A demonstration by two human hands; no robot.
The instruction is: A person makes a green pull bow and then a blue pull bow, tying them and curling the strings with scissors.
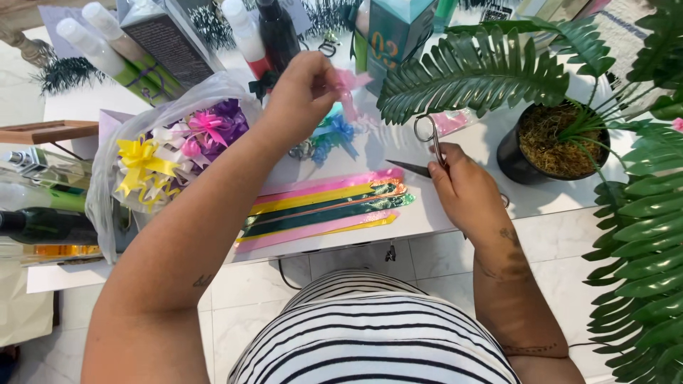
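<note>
While the left hand [302,92] pinches a pink ribbon strip [348,89] up off the white table [398,153], the right hand [462,188] grips scissors [429,146] just beside it, blades pointed inward; flat ribbon strips [324,206] lie within reach

Our left hand [302,92] pinches a pink ribbon strip [347,89] above the white table [420,213]; our right hand [466,188] holds scissors [429,146]. Flat coloured ribbon strips [324,206] lie between them, beside a plastic bag of bows [167,153] and a potted palm [551,139].
</note>
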